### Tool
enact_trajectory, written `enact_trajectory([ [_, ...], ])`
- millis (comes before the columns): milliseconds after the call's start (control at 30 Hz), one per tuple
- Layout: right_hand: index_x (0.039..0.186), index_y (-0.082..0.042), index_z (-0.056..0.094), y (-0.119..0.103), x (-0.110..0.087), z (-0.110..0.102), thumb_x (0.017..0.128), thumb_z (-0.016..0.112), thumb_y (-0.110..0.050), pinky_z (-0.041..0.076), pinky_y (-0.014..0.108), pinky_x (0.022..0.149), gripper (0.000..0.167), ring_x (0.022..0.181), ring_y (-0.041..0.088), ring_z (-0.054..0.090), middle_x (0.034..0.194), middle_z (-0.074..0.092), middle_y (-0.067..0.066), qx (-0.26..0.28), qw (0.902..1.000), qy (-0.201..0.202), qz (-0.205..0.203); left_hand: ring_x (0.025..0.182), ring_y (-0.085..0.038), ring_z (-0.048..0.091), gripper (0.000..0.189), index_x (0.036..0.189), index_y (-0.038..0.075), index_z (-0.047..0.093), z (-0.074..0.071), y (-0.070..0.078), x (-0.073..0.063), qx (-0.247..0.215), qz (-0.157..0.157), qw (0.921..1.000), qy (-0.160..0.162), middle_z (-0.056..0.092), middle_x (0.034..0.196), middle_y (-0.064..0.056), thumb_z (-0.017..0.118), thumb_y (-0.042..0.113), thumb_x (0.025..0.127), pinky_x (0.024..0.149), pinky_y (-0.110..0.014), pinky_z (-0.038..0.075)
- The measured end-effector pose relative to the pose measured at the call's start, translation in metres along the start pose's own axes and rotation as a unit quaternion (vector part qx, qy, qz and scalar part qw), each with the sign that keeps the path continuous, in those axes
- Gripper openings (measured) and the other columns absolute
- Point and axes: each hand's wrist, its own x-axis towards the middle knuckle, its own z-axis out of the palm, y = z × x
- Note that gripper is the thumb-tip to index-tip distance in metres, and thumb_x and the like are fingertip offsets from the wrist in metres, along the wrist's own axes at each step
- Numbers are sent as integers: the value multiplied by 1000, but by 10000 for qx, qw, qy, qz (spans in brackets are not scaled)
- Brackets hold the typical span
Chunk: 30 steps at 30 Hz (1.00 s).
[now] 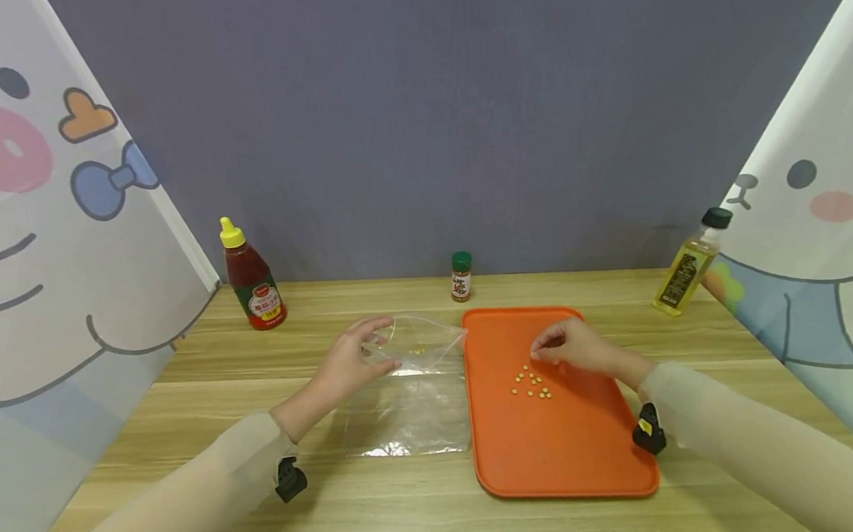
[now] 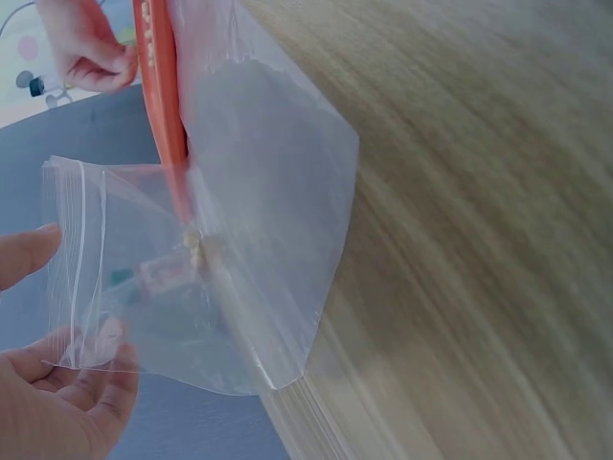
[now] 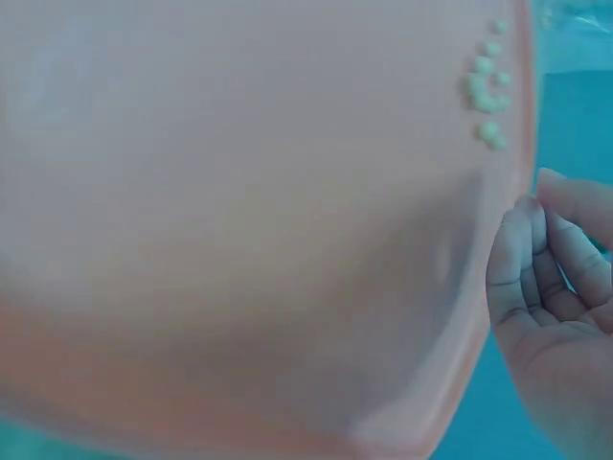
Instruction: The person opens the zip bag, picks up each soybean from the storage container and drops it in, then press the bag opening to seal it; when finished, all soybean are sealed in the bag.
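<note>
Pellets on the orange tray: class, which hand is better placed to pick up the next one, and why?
Probably the right hand: it is over the orange tray, close to the pellets. The left hand is farther away, holding the plastic bag near its mouth.

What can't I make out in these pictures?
Left wrist: number of pellets in the clear bag; blurred behind plastic.
Head: whether the right hand holds anything; too small.
Right wrist: full outline of the orange tray; picture edges cut it off.
Head: fine print on the sauce bottle; too small.
</note>
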Motion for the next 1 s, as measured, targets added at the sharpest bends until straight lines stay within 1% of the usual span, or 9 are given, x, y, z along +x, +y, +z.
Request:
enact_trajectory([
  [100, 98, 5, 71, -4, 2, -5, 89, 70, -18, 54, 26, 60, 25, 68, 13, 61, 79, 70, 7, 119, 9990, 172, -385, 111, -30, 62, 68, 138, 5, 51, 0, 0, 0, -3, -3, 10000, -3, 51, 141, -14, 80, 16, 78, 93, -47, 54],
  [233, 104, 5, 70, -18, 9, -11, 91, 68, -19, 59, 37, 75, 27, 87, 29, 68, 97, 72, 18, 194, 9983, 344, -427, 111, -30, 61, 67, 138, 5, 50, 1, 1, 0, -25, -11, 10000, -26, 50, 142, -14, 80, 16, 78, 93, -46, 54],
  [333, 107, 3, 69, -34, 15, -14, 91, 68, -20, 57, 47, 83, 28, 92, 28, 68, 105, 70, 22, 214, 9987, 457, -122, 112, -30, 61, 68, 138, 4, 50, 1, 1, 1, -51, -25, 10000, -41, 49, 142, -15, 80, 16, 78, 93, -45, 53],
  [467, 106, -3, 70, -53, 25, -13, 91, 69, -23, 57, 45, 83, 25, 88, 17, 68, 102, 71, 15, 103, 9978, 616, -207, 112, -30, 61, 69, 139, 5, 49, 1, 1, 1, -26, -40, 10000, -55, 49, 143, -14, 80, 16, 78, 94, -46, 53],
  [533, 105, -4, 71, -64, 30, -10, 90, 69, -22, 57, 46, 83, 24, 88, 19, 68, 101, 72, 14, 90, 9974, 627, -355, 112, -30, 61, 70, 139, 5, 49, 1, 0, 2, 11, -17, 10000, -56, 48, 143, -14, 80, 16, 78, 94, -47, 52],
  [633, 105, -3, 71, -82, 37, -3, 90, 69, -18, 57, 45, 83, 21, 87, 19, 68, 102, 71, 15, 267, 9964, 517, -609, 112, -31, 61, 70, 139, 5, 49, 1, 0, 2, 25, 13, 10000, -52, 48, 143, -15, 80, 16, 78, 94, -49, 52],
  [767, 104, -3, 71, -101, 47, 9, 90, 68, -11, 58, 35, 82, 16, 87, 19, 68, 103, 71, 15, 540, 9939, 268, -923, 113, -31, 61, 71, 139, 4, 49, 1, 0, 2, -16, 33, 10000, -81, 48, 143, -15, 81, 15, 77, 94, -49, 52],
  [867, 102, -4, 72, -111, 55, 18, 90, 68, -10, 57, 29, 81, 14, 91, 23, 68, 103, 71, 16, 525, 9923, 87, -1122, 112, -30, 61, 70, 139, 5, 49, 1, 1, 2, -66, 39, 9999, -92, 49, 143, -13, 81, 15, 77, 94, -49, 52],
  [1000, 102, 0, 72, -123, 64, 30, 90, 68, -11, 58, 29, 82, 16, 93, 27, 69, 103, 71, 18, 272, 9913, -186, -1277, 111, -29, 61, 70, 139, 4, 50, 1, 1, 3, -112, 71, 9999, -77, 50, 142, -13, 81, 15, 77, 94, -50, 52],
])
